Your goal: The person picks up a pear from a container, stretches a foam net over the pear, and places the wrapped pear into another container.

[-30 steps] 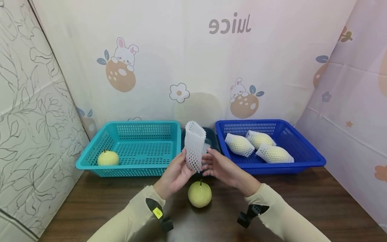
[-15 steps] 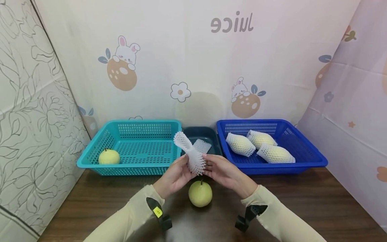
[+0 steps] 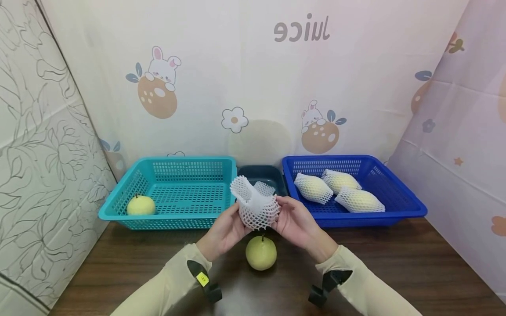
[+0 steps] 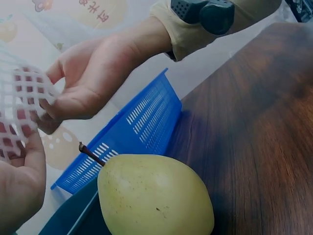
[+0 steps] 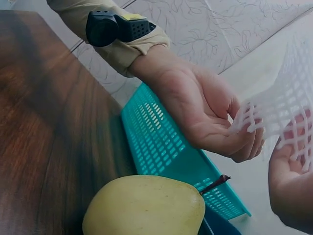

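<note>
A white foam fruit net [image 3: 258,210] is stretched wide at its lower end between both hands, its upper end narrower and leaning left. My left hand [image 3: 227,231] grips its left edge, fingers partly inside the mesh. On the other side my right hand [image 3: 297,224] holds the right edge; in the left wrist view its thumb and fingers pinch the mesh rim. Just below the net, a yellow-green pear [image 3: 261,253] stands on the table with its stem up. Both wrist views show this pear close by, under the hands.
A teal basket [image 3: 189,223] at left holds one bare pear [image 3: 141,205]. The blue basket [image 3: 399,215] at right contains several net-covered pears [image 3: 360,200]. Between them a dark tray [image 3: 272,173] holds another foam net [image 3: 264,188]. A patterned cloth hangs behind.
The net was upright and narrow in the left hand; it then tipped left as the right hand took hold. Now its lower end is spread wide between the hands. The pear has stayed put.
</note>
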Tool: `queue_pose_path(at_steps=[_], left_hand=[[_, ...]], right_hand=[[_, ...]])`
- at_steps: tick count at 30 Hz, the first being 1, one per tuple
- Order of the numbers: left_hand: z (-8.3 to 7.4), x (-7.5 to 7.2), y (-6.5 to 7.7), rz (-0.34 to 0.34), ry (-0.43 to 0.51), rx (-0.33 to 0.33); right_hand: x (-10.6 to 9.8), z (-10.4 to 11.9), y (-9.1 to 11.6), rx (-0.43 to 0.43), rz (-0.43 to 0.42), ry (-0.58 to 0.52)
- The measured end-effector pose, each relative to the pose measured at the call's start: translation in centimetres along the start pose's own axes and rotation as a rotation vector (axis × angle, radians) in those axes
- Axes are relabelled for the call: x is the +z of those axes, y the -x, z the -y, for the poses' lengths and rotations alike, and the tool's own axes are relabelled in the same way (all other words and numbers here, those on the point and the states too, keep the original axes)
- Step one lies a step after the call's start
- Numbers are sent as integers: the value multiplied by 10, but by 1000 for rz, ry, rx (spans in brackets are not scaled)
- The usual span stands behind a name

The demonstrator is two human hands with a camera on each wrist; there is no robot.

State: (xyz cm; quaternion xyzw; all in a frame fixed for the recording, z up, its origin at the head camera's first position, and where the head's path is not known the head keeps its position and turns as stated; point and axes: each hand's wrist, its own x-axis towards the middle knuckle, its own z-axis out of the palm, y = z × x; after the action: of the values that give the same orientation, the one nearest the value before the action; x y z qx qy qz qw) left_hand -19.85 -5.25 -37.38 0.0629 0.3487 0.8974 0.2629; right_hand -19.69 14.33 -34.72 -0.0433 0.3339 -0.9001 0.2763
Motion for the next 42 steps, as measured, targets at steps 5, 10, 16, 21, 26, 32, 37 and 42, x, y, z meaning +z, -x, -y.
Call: queue_pose_path(at_steps=[5,10,16,21,26,32,37,42], left_hand=[[0,2,3,-40,41,14],[4,2,8,-74,-63,-15],[14,-3,11,-143,-115,-61],[22,-11,12,-207,-169,-107],[29,-17,11,-226,-254,-133],[32,-22,11,-235,-334,-132],[32,-25,11,-254,-394,-137],[35,-30,13,-268,-448,-155]], right_hand=[[-2,-4,4,35,-14,26],[-8,-9,11,48,-24,68],[-25,-16,18,66,-20,128],[-40,-26,21,96,-31,169],[-51,-35,24,114,-21,203],[-57,-40,25,105,-41,227],[-61,-42,25,104,-68,257],[-64,-44,25,104,-93,273]])
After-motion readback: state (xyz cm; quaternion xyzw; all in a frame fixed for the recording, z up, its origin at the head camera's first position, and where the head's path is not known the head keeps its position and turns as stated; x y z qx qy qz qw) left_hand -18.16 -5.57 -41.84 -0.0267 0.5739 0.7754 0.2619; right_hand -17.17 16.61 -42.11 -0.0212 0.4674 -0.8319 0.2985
